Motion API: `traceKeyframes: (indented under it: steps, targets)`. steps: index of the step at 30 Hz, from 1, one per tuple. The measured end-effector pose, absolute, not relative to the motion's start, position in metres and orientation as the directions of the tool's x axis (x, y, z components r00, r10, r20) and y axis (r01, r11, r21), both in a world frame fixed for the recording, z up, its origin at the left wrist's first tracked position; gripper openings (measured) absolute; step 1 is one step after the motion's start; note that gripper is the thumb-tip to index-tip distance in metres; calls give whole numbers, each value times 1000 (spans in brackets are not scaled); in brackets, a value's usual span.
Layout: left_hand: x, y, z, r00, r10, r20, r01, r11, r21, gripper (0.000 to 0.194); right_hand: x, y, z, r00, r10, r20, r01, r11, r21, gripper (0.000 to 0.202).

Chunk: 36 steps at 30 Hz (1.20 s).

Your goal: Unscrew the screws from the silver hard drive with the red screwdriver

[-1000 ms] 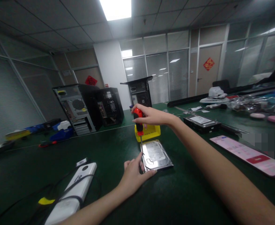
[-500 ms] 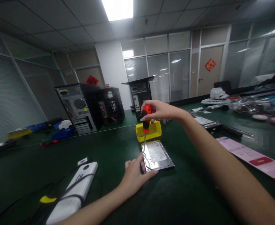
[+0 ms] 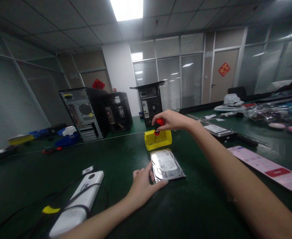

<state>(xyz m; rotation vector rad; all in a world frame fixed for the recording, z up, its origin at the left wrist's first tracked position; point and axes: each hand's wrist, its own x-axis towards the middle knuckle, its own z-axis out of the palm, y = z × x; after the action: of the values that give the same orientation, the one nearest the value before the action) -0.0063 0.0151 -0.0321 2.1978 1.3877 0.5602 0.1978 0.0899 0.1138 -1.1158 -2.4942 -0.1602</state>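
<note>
A silver hard drive [image 3: 166, 164] lies flat on the green tabletop, label side up. My left hand [image 3: 143, 181] grips its near left corner, index finger along the left edge and thumb at the front edge. Behind the drive stands a yellow plastic bin [image 3: 167, 139], its open side towards me. My right hand [image 3: 167, 120] is closed round the red and black handle of a screwdriver [image 3: 158, 125]. The screwdriver's shaft points down into the bin's opening; its tip looks near the bin floor, though contact cannot be made out.
Computer cases [image 3: 86, 114] stand at the back. A white power strip [image 3: 80, 204] with black cable lies at left. To the right are another drive [image 3: 217, 130], a pink phone-shaped panel [image 3: 265, 167] and clear plastic bags [image 3: 265, 113].
My right hand has lifted the screwdriver off the hard drive's left edge and carried it back to the yellow bin. My left hand stays at the drive.
</note>
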Motion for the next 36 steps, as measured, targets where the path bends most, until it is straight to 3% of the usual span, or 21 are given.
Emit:
traceKeyframes:
  steps: [6, 13, 36]
  targets:
    - [-6, 16, -33, 410, 908, 90, 714, -381, 588, 78, 185, 99, 99, -631, 670, 391, 741, 669, 48, 30]
    - [-5, 15, -32, 407, 909, 88, 726, -380, 574, 78, 173, 105, 85, -659, 633, 405, 714, 696, 75, 30]
    - [-6, 14, -31, 400, 914, 70, 735, -365, 572, 80, 181, 99, 95, -608, 712, 352, 791, 579, 197, 32]
